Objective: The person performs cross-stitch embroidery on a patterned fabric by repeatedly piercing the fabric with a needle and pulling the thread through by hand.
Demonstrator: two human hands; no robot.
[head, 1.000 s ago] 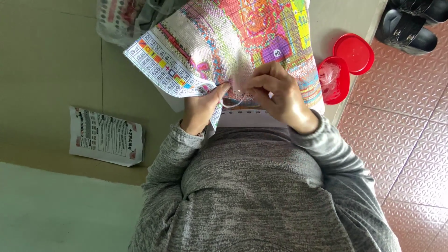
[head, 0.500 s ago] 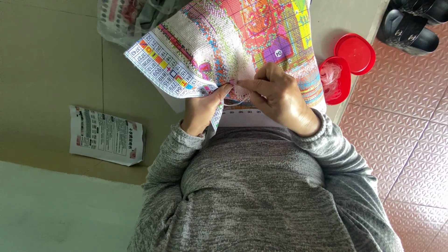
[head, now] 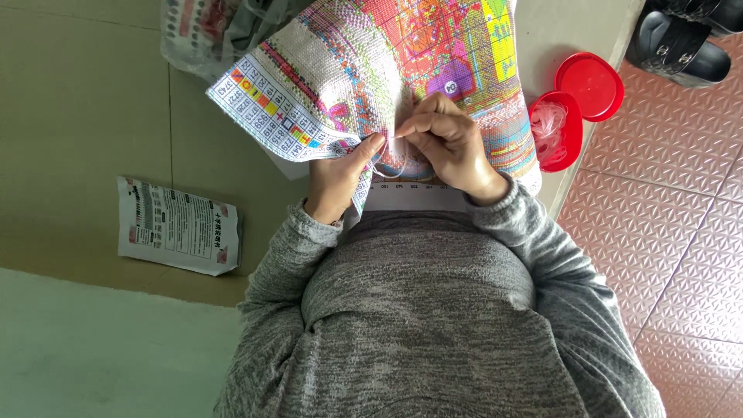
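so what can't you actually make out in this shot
- Needle: head view, too small, hidden between the right hand fingertips.
- Lower edge of the cross-stitch cloth: covered by both hands; the left hand pinches a fold.
- Contents of the red tub: pale tangle, too blurred to identify.
- Black shoe: cut off by the top edge.
- Printed leaflet: print too small.

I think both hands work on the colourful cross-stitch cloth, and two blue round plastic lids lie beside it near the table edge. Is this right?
Not quite: the two round plastic lids are red, not blue, as the head view shows. The rest holds: the left hand and the right hand both work on the colourful cross-stitch cloth, and the lids lie beside it near the table edge.
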